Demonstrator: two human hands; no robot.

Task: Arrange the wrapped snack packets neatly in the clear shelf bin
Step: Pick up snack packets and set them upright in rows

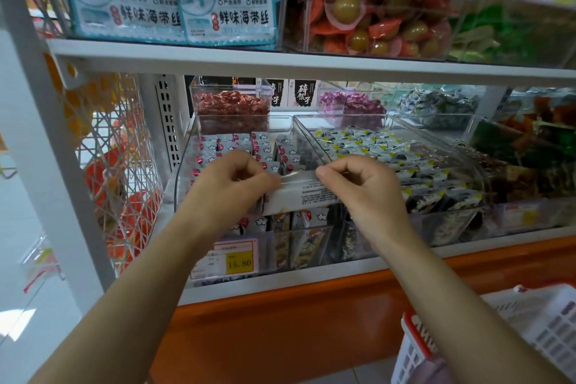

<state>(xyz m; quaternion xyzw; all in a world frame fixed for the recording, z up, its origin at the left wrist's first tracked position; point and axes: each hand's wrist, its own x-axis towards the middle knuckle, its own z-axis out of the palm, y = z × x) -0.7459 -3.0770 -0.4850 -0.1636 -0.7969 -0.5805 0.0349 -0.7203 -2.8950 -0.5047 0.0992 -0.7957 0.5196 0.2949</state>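
Observation:
A clear shelf bin (187,165) on the lower shelf holds several white wrapped snack packets (265,145) with red dots and cloud prints, standing in rows. Both hands are over its front half. My left hand (232,179) and my right hand (355,181) each pinch one end of a stack of white packets (299,195) with printed text on its back, held level above the bin's front part. More packets (308,217) show below it behind the bin's front wall.
A second clear bin (392,121) to the right holds packets with yellow corners. Bins of red and purple sweets stand behind. A yellow price tag (238,263) hangs on the front. A white wire rack (118,171) stands left, a white basket (530,330) lower right.

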